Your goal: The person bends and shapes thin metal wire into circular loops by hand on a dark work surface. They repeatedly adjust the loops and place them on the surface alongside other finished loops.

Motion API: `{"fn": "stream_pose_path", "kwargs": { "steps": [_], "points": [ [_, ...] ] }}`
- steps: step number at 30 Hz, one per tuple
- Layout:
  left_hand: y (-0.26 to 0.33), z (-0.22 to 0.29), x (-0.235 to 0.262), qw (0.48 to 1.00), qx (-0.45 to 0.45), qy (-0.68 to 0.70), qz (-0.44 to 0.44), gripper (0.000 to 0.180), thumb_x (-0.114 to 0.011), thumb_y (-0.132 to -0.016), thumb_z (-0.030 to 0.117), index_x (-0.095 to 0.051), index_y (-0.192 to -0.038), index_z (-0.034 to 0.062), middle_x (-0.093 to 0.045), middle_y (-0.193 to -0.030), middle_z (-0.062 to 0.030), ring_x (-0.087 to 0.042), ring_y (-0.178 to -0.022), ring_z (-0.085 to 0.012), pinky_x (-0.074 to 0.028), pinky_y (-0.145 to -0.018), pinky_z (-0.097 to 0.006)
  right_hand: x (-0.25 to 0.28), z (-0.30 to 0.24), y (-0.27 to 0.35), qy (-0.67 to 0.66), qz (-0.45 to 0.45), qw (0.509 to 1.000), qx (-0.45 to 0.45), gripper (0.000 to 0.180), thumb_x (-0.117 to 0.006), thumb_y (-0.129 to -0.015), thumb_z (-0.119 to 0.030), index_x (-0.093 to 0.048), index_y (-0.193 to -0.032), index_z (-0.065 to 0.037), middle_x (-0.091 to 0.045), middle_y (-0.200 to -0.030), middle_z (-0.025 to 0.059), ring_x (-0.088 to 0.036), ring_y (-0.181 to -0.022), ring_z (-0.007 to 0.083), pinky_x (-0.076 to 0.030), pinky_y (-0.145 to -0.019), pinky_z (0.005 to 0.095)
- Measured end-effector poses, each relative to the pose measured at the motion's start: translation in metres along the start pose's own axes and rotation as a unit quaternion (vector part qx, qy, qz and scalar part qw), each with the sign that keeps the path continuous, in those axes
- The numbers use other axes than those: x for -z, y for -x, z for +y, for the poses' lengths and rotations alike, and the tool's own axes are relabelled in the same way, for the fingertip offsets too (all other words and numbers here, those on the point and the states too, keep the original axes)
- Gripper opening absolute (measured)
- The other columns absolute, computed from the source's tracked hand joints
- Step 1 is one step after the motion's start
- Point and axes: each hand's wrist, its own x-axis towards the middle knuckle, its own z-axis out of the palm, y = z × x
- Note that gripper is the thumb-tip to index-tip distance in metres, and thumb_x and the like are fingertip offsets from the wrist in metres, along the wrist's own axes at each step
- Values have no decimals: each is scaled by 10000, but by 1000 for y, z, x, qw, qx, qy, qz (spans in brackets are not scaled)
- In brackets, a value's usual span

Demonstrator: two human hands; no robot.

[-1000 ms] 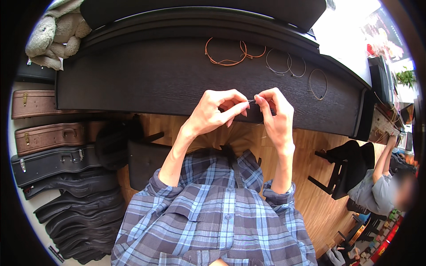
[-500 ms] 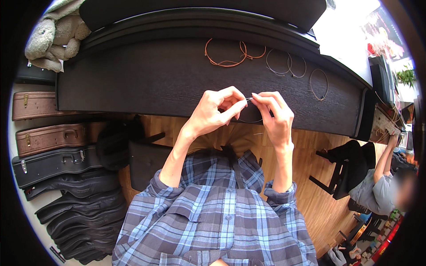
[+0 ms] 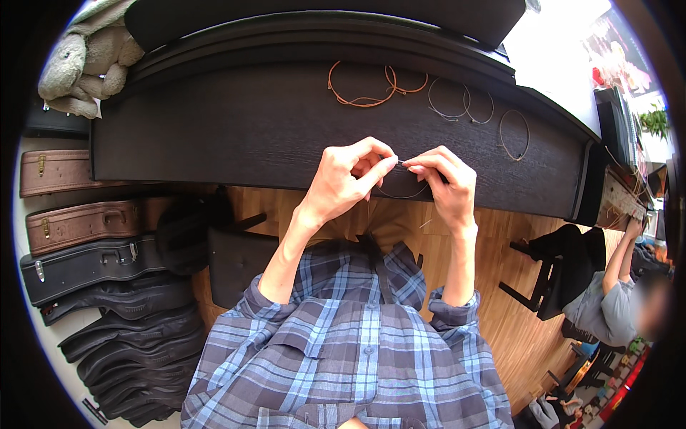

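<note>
Between my two hands is a thin silver guitar string (image 3: 401,197), coiled in a loop that hangs below my fingers against the black tabletop's front edge. My left hand (image 3: 343,177) pinches it between thumb and forefinger. A short distance to the right, my right hand (image 3: 451,184) pinches the same string, with the fingertips of both hands nearly meeting. Beyond them on the black surface (image 3: 236,129) lie copper-coloured coiled strings (image 3: 362,105), grey coiled strings (image 3: 449,116) and a single grey coil (image 3: 513,136). The string's ends are too fine to follow.
Instrument cases (image 3: 82,229) and several black soft bags (image 3: 136,357) are stacked at the left. A plush toy (image 3: 71,64) sits at the far left corner. A black stool (image 3: 239,261) stands by my left side, a black chair (image 3: 554,272) to the right. Another person (image 3: 607,307) works at far right.
My fingertips have drawn slightly closer, with the right hand's fingers curled in more. The string's hanging loop now shows more clearly between the hands.
</note>
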Motion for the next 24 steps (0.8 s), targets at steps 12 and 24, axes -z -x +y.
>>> {"fn": "stream_pose_path", "kwargs": {
  "steps": [12, 24],
  "points": [
    [1, -3, -4, 999, -22, -24, 10, 64, -688, -945, 68, -685, -977, 12, -595, -622, 18, -474, -511, -5, -364, -473, -214, -1, 3, 1, -11, -14, 1000, 12, 171, -647, -895, 75, -724, -1005, -31, -684, -894, 58, -651, -693, 132, -540, -614, 257],
    [0, -4, -3, 1000, 9, 14, 25, 70, -678, -949, 71, -677, -954, 1, -581, -611, 23, -466, -504, 1, -346, -458, -215, 1, -10, 1, 37, -3, 999, 37, 245, -776, -818, -5, -756, -1044, -96, -707, -921, 45, -678, -760, 145, -554, -644, 280]
  ]
}}
